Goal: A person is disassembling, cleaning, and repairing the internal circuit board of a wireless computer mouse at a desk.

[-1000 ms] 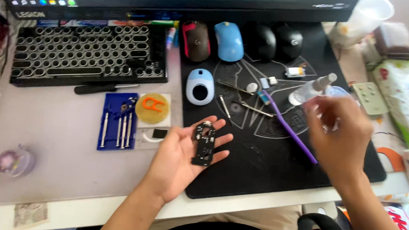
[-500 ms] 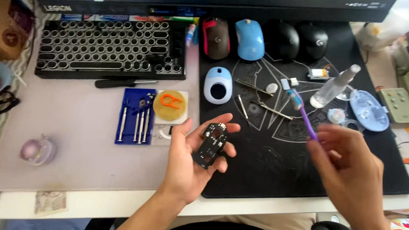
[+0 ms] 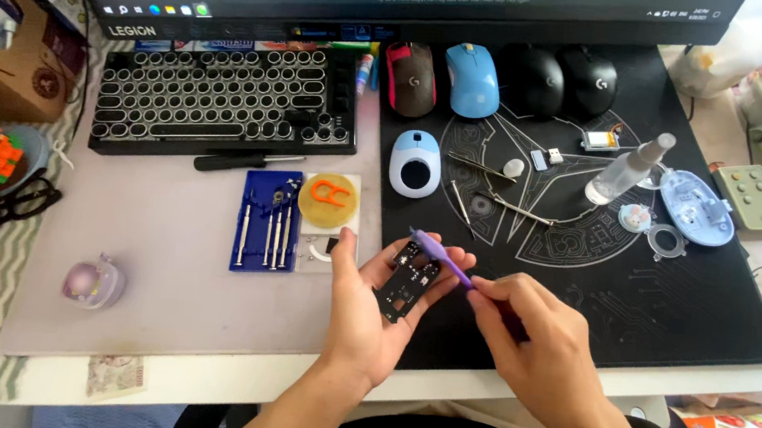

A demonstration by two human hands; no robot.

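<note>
View from above of a desk during work on a small circuit board. The left hand (image 3: pixel 370 311) lies palm up, fingers loosely curled, and cradles the black circuit board (image 3: pixel 406 282) on the fingers, with the thumb resting along the board's left edge. The right hand (image 3: pixel 532 340) is closed in a pinch on a purple brush (image 3: pixel 440 256), held like a pen; the brush's tip rests on the upper end of the board. The two hands sit close together over the front edge of the black desk mat (image 3: pixel 636 276).

The board is narrow and elongated, dark, tilted slightly to the right, with small components and holes visible on its upper face; finer detail cannot be made out.

Just left of the hands lie a blue screwdriver set (image 3: pixel 266 222) and an orange pry tool (image 3: pixel 330 193) on a round pad. Farther back stand a keyboard (image 3: pixel 224 101), a white mouse shell (image 3: pixel 415 162), tweezers (image 3: pixel 512 205) and a clear spray bottle (image 3: pixel 627 168).
</note>
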